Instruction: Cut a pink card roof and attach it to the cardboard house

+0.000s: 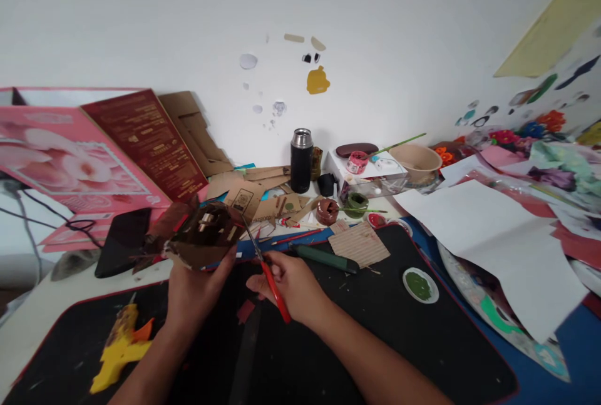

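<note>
Gripping a brown, hollow, rough-edged piece that looks like cardboard (204,239), the left hand (195,289) closes around its lower end, thumb on the right side and most fingers hidden, in front and to the left of the tall black flask with a silver top (301,167). The right hand (295,286), in front of the flask, is curled shut around metal scissors with a red handle (272,283); their blades reach the brown piece's right edge, though whether they touch it cannot be told. A black mat with a red edge (385,342) lies on the worktop in front of the flask. On it, a yellow glue gun with an orange trigger (119,348) lies far to the flask's front left, a dark green slim tool (326,258) just in front of the flask, with a square of tan corrugated cardboard (360,243) to its front right, and a white round dish of green paint (421,285) farther right. An open jar of brownish-red paint (327,211) stands near the flask, to its front right; a black phone (123,242) lies well to its left.
</note>
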{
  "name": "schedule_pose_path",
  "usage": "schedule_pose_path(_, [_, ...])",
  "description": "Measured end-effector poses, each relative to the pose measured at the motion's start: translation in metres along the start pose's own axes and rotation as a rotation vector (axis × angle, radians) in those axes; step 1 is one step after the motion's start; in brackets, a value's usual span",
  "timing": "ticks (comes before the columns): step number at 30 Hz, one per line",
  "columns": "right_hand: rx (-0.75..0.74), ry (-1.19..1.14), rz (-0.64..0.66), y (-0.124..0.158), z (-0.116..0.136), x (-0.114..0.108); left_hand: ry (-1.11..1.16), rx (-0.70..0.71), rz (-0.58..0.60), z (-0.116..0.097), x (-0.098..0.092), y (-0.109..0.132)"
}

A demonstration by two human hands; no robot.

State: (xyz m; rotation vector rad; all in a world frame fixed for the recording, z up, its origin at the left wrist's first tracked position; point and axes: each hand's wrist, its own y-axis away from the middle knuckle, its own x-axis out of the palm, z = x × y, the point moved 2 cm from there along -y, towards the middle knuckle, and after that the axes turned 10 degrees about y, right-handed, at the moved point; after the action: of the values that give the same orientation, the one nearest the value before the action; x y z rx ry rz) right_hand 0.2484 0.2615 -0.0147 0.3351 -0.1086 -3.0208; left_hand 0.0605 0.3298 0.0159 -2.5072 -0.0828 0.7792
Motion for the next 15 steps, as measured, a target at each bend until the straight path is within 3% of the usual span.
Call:
schedule_pose_path(8, [-0.059, -0.124, 0.134, 0.008, 0.021, -0.006, -0.013, 0.077, 0.019, 0.001, -0.002, 0.002])
schedule_pose_path(15, [-0.015, 0.068, 0.036, 0.01, 0.017, -0.005, 0.003, 0.045, 0.019, -0.005, -0.004, 0.002])
